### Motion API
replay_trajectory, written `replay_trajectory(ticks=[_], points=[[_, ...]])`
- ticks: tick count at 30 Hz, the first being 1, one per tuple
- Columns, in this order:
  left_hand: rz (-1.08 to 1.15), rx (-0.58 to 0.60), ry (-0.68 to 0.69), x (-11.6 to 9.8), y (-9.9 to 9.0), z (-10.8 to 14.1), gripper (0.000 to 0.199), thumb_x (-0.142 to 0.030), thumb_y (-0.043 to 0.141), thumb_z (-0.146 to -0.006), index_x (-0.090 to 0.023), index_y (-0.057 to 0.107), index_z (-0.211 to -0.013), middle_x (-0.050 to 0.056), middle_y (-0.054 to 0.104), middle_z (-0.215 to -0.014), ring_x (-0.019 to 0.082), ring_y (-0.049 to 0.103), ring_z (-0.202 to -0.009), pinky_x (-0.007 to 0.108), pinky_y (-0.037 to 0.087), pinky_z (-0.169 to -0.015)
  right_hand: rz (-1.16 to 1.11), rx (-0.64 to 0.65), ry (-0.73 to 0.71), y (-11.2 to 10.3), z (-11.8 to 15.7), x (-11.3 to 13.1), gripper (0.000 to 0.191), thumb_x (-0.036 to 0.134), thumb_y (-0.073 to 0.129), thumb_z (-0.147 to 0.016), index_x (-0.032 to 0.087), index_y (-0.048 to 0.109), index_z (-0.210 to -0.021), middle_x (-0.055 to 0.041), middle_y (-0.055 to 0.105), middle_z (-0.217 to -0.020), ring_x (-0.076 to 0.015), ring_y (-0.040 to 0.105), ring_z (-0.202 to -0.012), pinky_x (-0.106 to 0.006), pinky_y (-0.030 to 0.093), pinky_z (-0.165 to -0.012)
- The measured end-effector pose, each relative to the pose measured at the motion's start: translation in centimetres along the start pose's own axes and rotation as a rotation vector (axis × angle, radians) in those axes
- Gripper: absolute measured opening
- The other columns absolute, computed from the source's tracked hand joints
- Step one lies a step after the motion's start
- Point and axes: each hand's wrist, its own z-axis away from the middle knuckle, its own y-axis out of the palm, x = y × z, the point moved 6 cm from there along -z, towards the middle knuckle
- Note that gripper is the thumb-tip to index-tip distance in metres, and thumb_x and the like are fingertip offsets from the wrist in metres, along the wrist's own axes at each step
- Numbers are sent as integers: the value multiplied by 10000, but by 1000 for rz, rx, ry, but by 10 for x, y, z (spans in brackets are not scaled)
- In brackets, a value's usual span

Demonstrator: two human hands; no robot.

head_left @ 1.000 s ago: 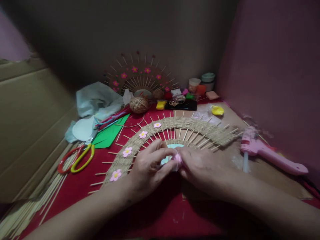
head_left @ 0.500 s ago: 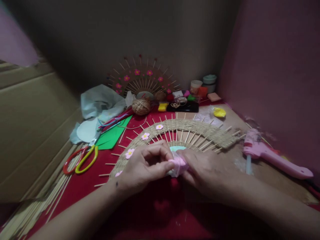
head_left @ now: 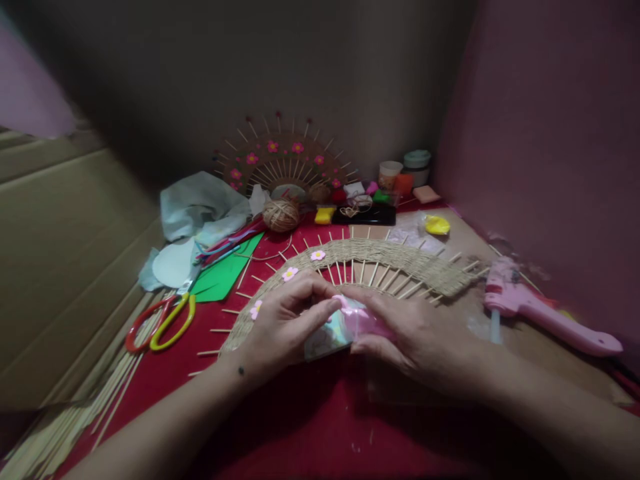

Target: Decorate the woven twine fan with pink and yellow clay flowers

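Between my hands is a small clear plastic packet of pink clay (head_left: 367,323), held over the near part of a woven fan (head_left: 385,252). My left hand (head_left: 295,310) pinches the packet's left edge between thumb and finger. Thumb below and fingers above, my right hand (head_left: 420,333) grips its right end. The fan has thin sticks poking out of its twine band. Pink flowers with yellow centres, such as this flower (head_left: 290,273), lie along the band's left side. My hands hide the fan's lower middle.
A pink glue gun (head_left: 545,310) lies at the right, red and yellow scissors (head_left: 175,320) at the left beside thin sticks (head_left: 95,393). Behind are a twine ball (head_left: 281,215), a yellow clay packet (head_left: 437,225) and a finished-looking fan (head_left: 287,150) against the wall.
The packet has turned and spread out, so more of its clear plastic shows below my left fingers. My right thumb has moved into view beneath it.
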Motion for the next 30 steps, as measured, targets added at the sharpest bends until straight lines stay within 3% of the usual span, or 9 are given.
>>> replay_trajectory(ticks=[3,7,11,15,19,24,30], points=[[-71,-26,69,-3,-1,1,88,-217,592,-846,-166,663,-854,36,609,-813,144,564,-768,273,455,-681,-126,-25,2,-4,-3,0,330,270,493,-919,190,501,-1239,-66,631,-1132,-164,583,-997,-274,439,-833],[-74,58,112,-5,2,1,117,-159,560,-856,-171,665,-906,35,623,-841,141,577,-797,282,457,-728,-311,-25,101,-6,-6,-4,156,215,451,-927,158,591,-964,-29,628,-875,-122,568,-787,-239,444,-716],[-1,108,5,2,11,2,98,-161,545,-858,-159,639,-886,23,629,-817,126,582,-754,251,469,-685,-609,20,252,1,-5,-9,131,226,451,-924,167,568,-916,0,580,-794,-99,545,-701,-212,448,-627],[78,-30,-114,13,19,6,86,-177,515,-865,-157,598,-863,6,595,-768,109,551,-676,225,461,-599,-947,26,348,19,-2,-8,123,254,506,-890,179,508,-987,-9,572,-847,-112,586,-710,-252,502,-650],[58,-129,-62,16,27,8,91,-148,478,-885,-157,568,-885,11,567,-814,110,549,-737,235,466,-659,-909,-85,408,33,2,-10,269,211,637,-780,200,465,-987,-5,538,-876,-125,588,-719,-261,511,-617],[-61,-143,135,4,27,9,106,-100,483,-883,-148,572,-915,28,555,-885,113,537,-838,243,448,-754,-883,-294,462,29,5,-14,216,181,607,-757,207,443,-895,-7,519,-859,-133,575,-753,-276,505,-648],[-18,-16,54,-4,20,8,196,-76,476,-884,-145,568,-1042,43,595,-974,117,572,-903,253,455,-806,-1037,-304,406,23,-1,-13,289,114,548,-740,213,494,-1006,-45,550,-1004,-167,546,-958,-318,466,-825]])
